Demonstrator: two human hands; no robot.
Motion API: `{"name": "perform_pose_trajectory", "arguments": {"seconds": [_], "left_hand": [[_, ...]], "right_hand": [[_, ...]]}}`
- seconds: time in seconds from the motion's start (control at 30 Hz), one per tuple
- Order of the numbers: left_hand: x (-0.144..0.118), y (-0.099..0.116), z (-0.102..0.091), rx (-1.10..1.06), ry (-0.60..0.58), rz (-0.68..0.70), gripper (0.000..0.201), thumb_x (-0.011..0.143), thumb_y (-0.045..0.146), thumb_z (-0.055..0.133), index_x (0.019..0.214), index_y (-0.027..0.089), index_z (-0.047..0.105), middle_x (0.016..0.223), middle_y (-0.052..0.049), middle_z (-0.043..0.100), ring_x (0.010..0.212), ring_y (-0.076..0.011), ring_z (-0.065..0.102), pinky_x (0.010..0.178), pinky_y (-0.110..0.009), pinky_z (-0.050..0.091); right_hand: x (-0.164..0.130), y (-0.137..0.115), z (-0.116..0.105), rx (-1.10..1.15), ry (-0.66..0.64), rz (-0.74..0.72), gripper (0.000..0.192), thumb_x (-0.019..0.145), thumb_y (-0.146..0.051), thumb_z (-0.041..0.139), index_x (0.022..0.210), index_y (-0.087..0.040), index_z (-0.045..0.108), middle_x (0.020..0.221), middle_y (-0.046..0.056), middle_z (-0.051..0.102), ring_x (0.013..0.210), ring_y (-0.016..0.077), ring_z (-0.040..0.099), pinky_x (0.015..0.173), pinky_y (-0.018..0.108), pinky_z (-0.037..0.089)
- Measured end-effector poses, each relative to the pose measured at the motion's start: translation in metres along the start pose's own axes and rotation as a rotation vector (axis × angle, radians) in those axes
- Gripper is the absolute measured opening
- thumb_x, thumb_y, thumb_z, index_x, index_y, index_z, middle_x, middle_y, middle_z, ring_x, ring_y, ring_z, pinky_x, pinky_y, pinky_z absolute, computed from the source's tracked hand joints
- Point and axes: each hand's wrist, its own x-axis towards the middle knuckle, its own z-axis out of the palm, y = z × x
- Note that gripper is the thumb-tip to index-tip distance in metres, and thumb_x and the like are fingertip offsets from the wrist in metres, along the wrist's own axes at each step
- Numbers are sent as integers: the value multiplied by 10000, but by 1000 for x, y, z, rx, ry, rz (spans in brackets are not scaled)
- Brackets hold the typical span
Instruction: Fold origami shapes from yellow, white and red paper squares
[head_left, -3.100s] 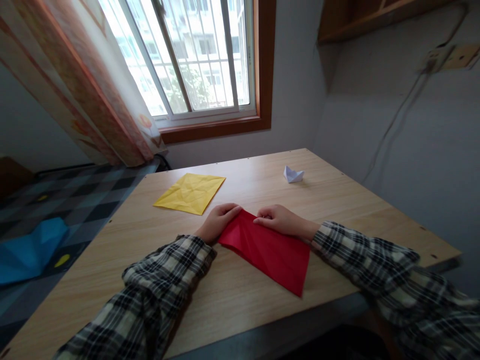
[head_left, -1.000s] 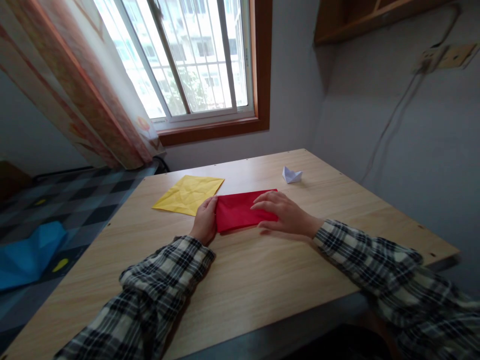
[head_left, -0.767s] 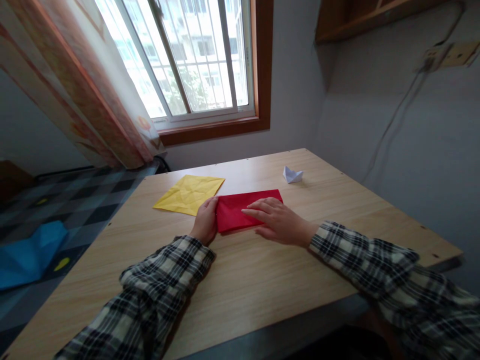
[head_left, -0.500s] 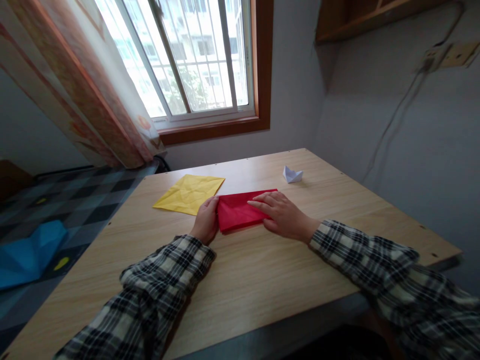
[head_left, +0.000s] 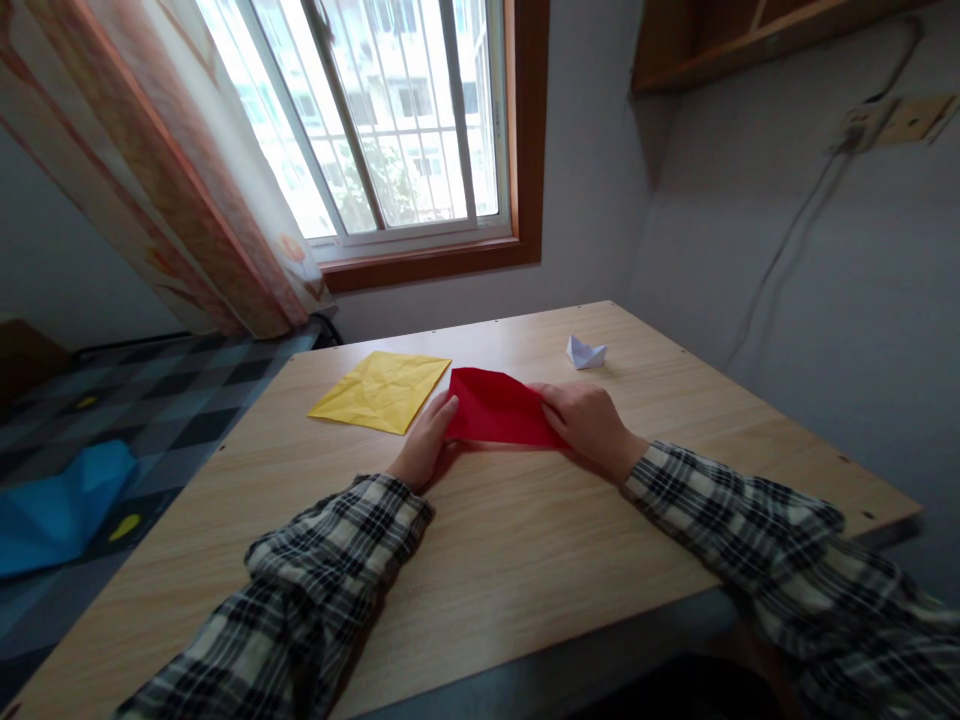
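Observation:
A folded red paper sheet [head_left: 497,408] is raised a little off the wooden table [head_left: 510,540] between both hands. My left hand [head_left: 427,445] grips its left edge, fingers under and thumb against the paper. My right hand [head_left: 591,420] grips its right side. Both arms wear plaid sleeves. A creased yellow paper square [head_left: 381,390] lies flat just left of the red sheet, close to my left hand.
A small white folded paper boat [head_left: 585,352] sits at the far right of the table. A window and a curtain [head_left: 187,170] stand behind. Blue paper [head_left: 52,505] lies on the chequered floor at left. The wall is close on the right.
The red sheet was pressed flat as a rectangle under my right palm; now both hands grip its ends and its top layer lifts up off the table.

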Motion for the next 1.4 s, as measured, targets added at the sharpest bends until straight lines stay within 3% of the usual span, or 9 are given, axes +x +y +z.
{"name": "perform_pose_trajectory", "arguments": {"seconds": [0.2,0.43,0.63,0.73,0.83,0.93,1.13,1.3,1.4], "left_hand": [[-1,-3,-3,116,-7,-51,403,720,397,812,1023,170,674,1000,-75,719,795,-160,661,719,-284,543],[3,-3,-7,190,138,99,321,762,406,705,985,175,686,991,-54,713,812,-173,648,724,-302,528],[9,-3,-16,256,347,223,255,770,400,618,887,176,650,837,-14,672,758,-171,611,674,-278,499],[13,-9,-23,340,350,214,231,786,389,601,871,175,620,824,-22,659,774,-186,618,698,-299,517],[18,-16,-31,507,355,240,323,783,299,612,1081,178,588,1060,-84,661,965,-230,642,856,-394,539],[18,-18,-34,879,392,387,532,772,218,643,1288,187,516,1326,-150,551,1267,-303,518,1084,-525,417],[-1,-10,-15,1311,110,642,440,963,329,508,1388,218,487,1489,-125,456,1442,-287,341,1193,-529,307],[-12,-8,-3,1447,-274,552,513,986,452,473,1437,208,484,1542,-115,441,1457,-282,339,1200,-504,308],[-14,-7,-2,1475,-408,442,585,972,529,472,1464,214,469,1569,-116,413,1465,-297,337,1195,-507,308]], "right_hand": [[1,8,-4,44,183,100,379,1001,-303,434,1303,-196,637,1002,99,766,757,218,674,658,315,452],[7,15,-4,526,277,174,292,950,-327,511,1103,-161,697,1059,97,754,901,241,694,803,354,525],[10,21,3,967,119,378,306,897,-373,598,1102,-164,686,999,89,757,883,256,710,713,353,575],[8,19,6,1118,0,483,305,883,-317,614,1147,-171,658,1032,95,757,862,243,721,700,350,594],[6,19,10,1066,-66,482,310,878,-246,603,1171,-164,657,1145,114,734,959,238,712,810,361,590],[4,23,14,926,-118,453,332,867,-208,598,1184,-134,663,1215,134,708,1050,255,688,907,390,560],[5,30,19,826,-193,403,377,847,-183,602,1215,-149,672,1245,108,702,1103,261,668,975,401,525],[5,29,14,833,-247,351,376,811,-138,622,1181,-165,689,1262,101,694,1117,256,658,1000,391,516],[4,27,10,854,-272,347,372,789,-117,631,1151,-165,698,1275,115,685,1113,255,658,972,370,537]]}}
